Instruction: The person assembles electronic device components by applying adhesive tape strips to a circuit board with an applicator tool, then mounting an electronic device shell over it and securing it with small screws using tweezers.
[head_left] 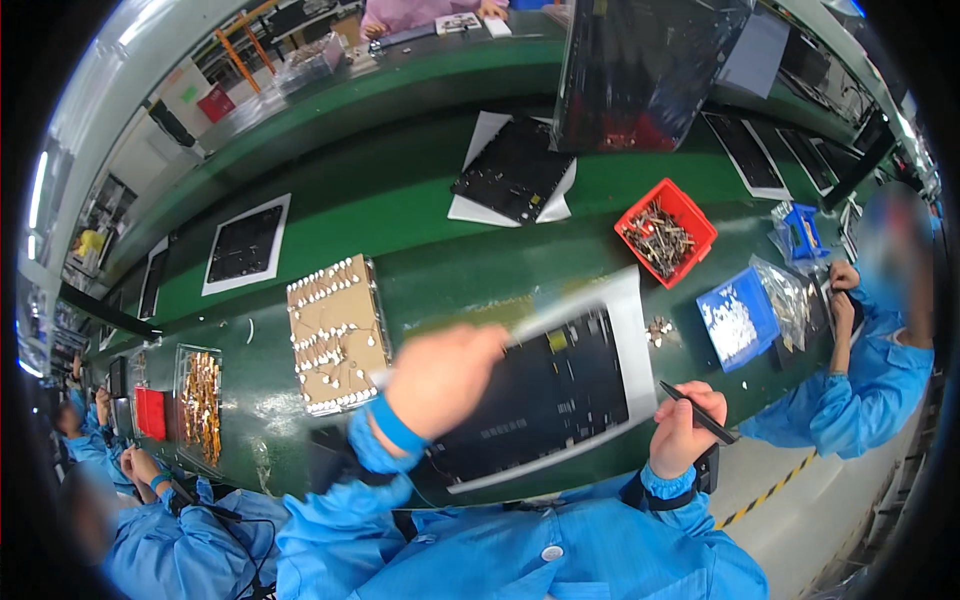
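My left hand [445, 378] is smeared by motion over the left part of a flat black panel [545, 385]. Its fingertips reach the panel's far edge, and I cannot make out whether they hold anything. The panel has small components and a yellow patch on it, and lies on a white sheet [628, 330] in front of me. At the panel's right side, my right hand [685, 432] is closed around slim black tweezers [700, 413], their pointed tip toward the panel.
Left of the panel stands a tray of wired white-tipped parts [335, 335]; farther left, a tray of gold strips [201, 405]. A red bin [690, 235] and a blue bin [750, 310] stand at right. Beyond runs a green belt [360, 225] carrying panels. Co-workers sit on both sides.
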